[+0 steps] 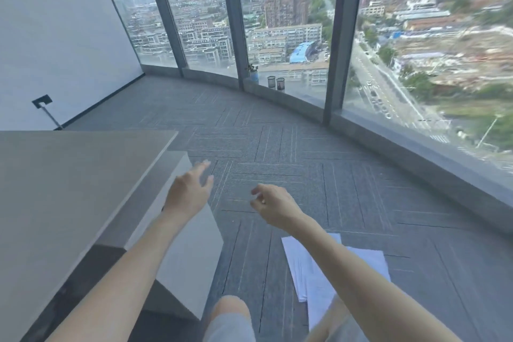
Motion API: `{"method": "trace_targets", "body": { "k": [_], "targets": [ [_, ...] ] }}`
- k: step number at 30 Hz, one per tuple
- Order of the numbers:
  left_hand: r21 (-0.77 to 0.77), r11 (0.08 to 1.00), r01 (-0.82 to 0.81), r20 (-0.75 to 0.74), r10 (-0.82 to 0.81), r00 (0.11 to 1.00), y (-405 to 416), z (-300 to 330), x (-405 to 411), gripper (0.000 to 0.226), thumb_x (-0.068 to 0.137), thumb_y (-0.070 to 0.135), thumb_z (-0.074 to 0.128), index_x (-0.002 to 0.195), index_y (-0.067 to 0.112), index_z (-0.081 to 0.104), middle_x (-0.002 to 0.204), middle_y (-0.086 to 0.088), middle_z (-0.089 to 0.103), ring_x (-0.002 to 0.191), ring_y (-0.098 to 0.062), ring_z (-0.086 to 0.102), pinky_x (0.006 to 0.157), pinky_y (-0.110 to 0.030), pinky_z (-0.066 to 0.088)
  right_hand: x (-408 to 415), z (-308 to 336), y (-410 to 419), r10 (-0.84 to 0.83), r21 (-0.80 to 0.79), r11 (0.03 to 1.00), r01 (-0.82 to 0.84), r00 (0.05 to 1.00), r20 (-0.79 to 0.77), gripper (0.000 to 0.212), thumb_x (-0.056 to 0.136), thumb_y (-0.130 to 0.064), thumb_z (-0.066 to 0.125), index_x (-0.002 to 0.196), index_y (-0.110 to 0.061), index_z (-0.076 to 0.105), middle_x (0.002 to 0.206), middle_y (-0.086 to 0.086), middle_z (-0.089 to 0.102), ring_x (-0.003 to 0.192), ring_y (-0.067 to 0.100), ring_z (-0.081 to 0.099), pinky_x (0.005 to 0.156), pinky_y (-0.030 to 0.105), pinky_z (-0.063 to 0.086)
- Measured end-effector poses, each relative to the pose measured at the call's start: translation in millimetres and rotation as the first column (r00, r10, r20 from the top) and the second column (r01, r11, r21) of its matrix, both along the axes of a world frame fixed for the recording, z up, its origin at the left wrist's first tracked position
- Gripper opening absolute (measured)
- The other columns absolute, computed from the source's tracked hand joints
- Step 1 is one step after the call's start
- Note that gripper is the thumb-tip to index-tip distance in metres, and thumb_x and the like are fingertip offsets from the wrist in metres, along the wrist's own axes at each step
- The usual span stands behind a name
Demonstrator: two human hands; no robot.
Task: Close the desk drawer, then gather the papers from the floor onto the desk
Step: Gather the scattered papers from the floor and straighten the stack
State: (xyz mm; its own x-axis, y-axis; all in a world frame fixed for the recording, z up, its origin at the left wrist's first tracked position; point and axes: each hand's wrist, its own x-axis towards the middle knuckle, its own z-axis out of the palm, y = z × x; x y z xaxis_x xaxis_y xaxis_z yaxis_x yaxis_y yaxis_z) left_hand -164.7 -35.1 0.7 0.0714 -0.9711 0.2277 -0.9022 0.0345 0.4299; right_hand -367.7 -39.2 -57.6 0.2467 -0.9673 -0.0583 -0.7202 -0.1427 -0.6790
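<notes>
Pushing squarely on the drawer [183,244] front beside the desk [69,189] seems best; left hand [188,194] spread, right hand [273,207] loosely curled, both empty.

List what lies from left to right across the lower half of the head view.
Desk → open drawer → left hand → right hand → papers on the carpet → window ledge.

2 hands [188,194], 1 desk [63,189], 2 mesh cups [276,83]
</notes>
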Motion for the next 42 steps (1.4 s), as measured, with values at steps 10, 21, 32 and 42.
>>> {"method": "trace_targets", "body": {
  "k": [10,21,32,42],
  "targets": [
    [0.007,0.967,0.256,-0.147,-0.252,0.957,20.2,4.6,-132.1,0.035,0.094,0.02,0.057,0.128,0.014,0.062,0.121,-0.012,0.07,0.11,-0.031,0.065,0.088,-0.032,0.047,-151.5,41.7,70.8,-0.251,-0.045,0.967,0.249,0.967,-0.047,0.03,0.098,-0.028,0.057,0.121,-0.013,0.068,0.117,0.005,0.072,0.108,0.022,0.065,0.091,0.033,0.049],
    [-0.051,0.898,0.437,-0.215,-0.437,0.874,14.6,-2.7,-198.0,0.031,0.094,0.015,0.058,0.124,0.009,0.063,0.128,-0.009,0.067,0.123,-0.025,0.059,0.1,-0.03,0.043,-223.9,52.7,109.3,-0.451,-0.065,0.892,0.448,0.892,-0.031,0.028,0.097,-0.028,0.06,0.118,-0.013,0.07,0.114,0.005,0.071,0.107,0.022,0.064,0.091,0.032,0.049],
    [-0.002,0.86,0.51,-0.228,-0.497,0.837,-2.5,-33.8,-249.3,0.029,0.094,0.019,0.057,0.121,0.011,0.065,0.123,-0.006,0.07,0.118,-0.024,0.063,0.096,-0.033,0.047,-264.7,29.1,118.7,-0.509,-0.031,0.861,0.508,0.859,-0.048,0.027,0.097,-0.027,0.06,0.117,-0.012,0.07,0.114,0.007,0.073,0.106,0.023,0.066,0.093,0.033,0.05],
    [0.056,0.876,0.48,-0.22,-0.458,0.861,-22.6,-70.5,-291.0,0.028,0.094,0.021,0.055,0.118,0.013,0.066,0.123,-0.006,0.07,0.114,-0.025,0.064,0.095,-0.033,0.048,-293.1,-10.4,86.9,-0.491,0.054,0.87,0.49,0.871,-0.005,0.027,0.098,-0.027,0.059,0.118,-0.012,0.069,0.115,0.007,0.072,0.108,0.023,0.065,0.093,0.035,0.051]
  ]
}}
